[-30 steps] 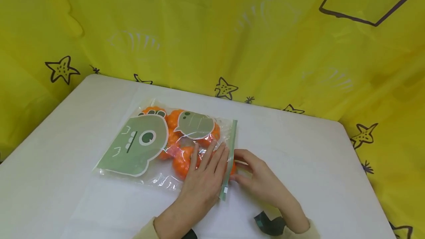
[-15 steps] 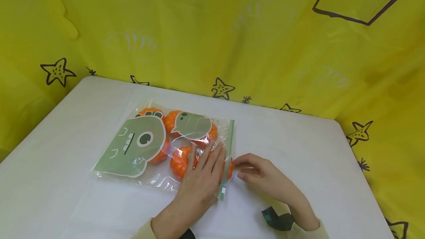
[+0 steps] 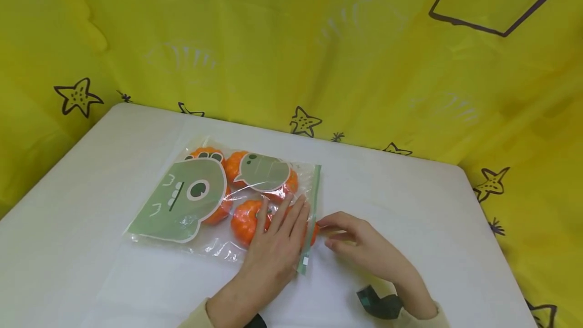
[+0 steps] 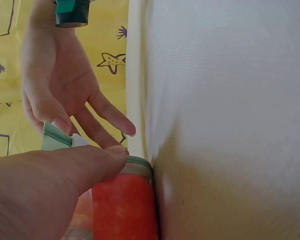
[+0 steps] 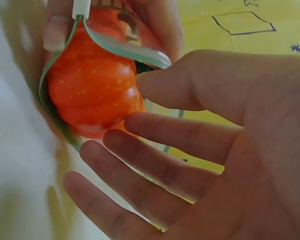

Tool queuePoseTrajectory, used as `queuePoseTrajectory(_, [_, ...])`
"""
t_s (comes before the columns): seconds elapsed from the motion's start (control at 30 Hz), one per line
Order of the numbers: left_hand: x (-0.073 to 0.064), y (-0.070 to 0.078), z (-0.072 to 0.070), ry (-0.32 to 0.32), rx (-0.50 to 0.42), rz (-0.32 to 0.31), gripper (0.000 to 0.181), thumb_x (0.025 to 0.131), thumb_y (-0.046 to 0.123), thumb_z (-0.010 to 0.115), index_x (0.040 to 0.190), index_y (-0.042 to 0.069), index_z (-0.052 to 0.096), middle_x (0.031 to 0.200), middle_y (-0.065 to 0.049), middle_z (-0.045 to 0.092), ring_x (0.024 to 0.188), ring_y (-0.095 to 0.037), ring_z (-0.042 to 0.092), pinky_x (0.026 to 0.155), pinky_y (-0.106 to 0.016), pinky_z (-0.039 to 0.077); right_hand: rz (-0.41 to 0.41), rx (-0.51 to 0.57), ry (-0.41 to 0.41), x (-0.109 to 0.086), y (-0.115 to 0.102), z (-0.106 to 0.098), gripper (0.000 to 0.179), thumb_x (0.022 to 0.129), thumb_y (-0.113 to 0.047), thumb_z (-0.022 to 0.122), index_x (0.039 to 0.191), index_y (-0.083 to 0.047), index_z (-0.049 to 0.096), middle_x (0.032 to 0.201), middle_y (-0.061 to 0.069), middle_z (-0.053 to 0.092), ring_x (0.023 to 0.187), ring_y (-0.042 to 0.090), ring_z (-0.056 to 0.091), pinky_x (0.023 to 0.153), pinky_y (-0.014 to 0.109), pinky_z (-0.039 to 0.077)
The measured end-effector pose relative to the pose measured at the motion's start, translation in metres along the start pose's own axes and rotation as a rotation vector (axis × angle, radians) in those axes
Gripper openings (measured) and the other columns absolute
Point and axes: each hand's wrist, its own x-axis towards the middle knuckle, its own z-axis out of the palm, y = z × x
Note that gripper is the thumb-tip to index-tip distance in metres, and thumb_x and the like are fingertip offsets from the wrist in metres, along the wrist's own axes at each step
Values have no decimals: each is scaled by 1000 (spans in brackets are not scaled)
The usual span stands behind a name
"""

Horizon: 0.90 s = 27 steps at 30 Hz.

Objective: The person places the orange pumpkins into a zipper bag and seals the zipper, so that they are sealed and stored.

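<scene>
A clear zip bag with green cartoon prints lies on the table, holding several small orange pumpkins. My left hand rests over the bag near its mouth, fingers straight and spread across a pumpkin underneath. Its thumb lies beside the green zip strip in the left wrist view. At the parted mouth sits another pumpkin, its end showing past the strip. My right hand is just right of that pumpkin, fingers loosely extended, fingertips right at its surface. A white slider sits at one end of the strip.
The white table extends around the bag, with its far edge along a yellow curtain printed with starfish. A dark wrist strap is on the right forearm.
The right hand has drawn back slightly from the bag's mouth, its fingers shifting off the pumpkin's side. The pumpkins inside have shifted a little; the left hand stays on the bag.
</scene>
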Motion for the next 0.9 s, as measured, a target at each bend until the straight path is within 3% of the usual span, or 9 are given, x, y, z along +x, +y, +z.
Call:
queuePoseTrajectory(0.23, [-1,-2,-2,-18,7,3,65,91,17,59,151,6,38,159,-8,38,150,-29,31,119,-62,20,-16,27,-34,5,-6,6,30,97,-15,62,127,-15,62,125,2,65,115,24,62,95,29,54])
queuePoseTrajectory(0.43, [1,-1,-3,-2,-5,29,63,91,17,57,151,5,39,159,-8,38,149,-29,32,119,-62,20,17,38,-44,4,0,5,32,98,-12,60,129,-17,61,128,0,64,117,23,61,96,27,53])
queuePoseTrajectory(0.67, [1,-1,-7,-105,-36,17,76,88,23,68,154,8,33,162,-8,32,152,-30,23,120,-63,16,-29,43,-73,7,1,9,30,98,-12,59,128,-13,61,126,4,65,113,15,61,97,28,53])
queuePoseTrajectory(0.77, [2,-2,-7,-113,-50,13,77,88,23,70,154,8,32,162,-7,32,153,-31,22,120,-62,17,-35,16,-60,7,1,9,31,98,-7,57,128,-14,62,124,2,65,113,15,62,96,28,53])
queuePoseTrajectory(0.9, [1,-3,-8,-111,-80,14,77,89,22,70,154,8,32,161,-7,34,152,-30,23,120,-62,18,15,-19,-26,7,2,9,34,96,-2,55,127,-15,63,122,0,67,111,17,64,95,26,53])
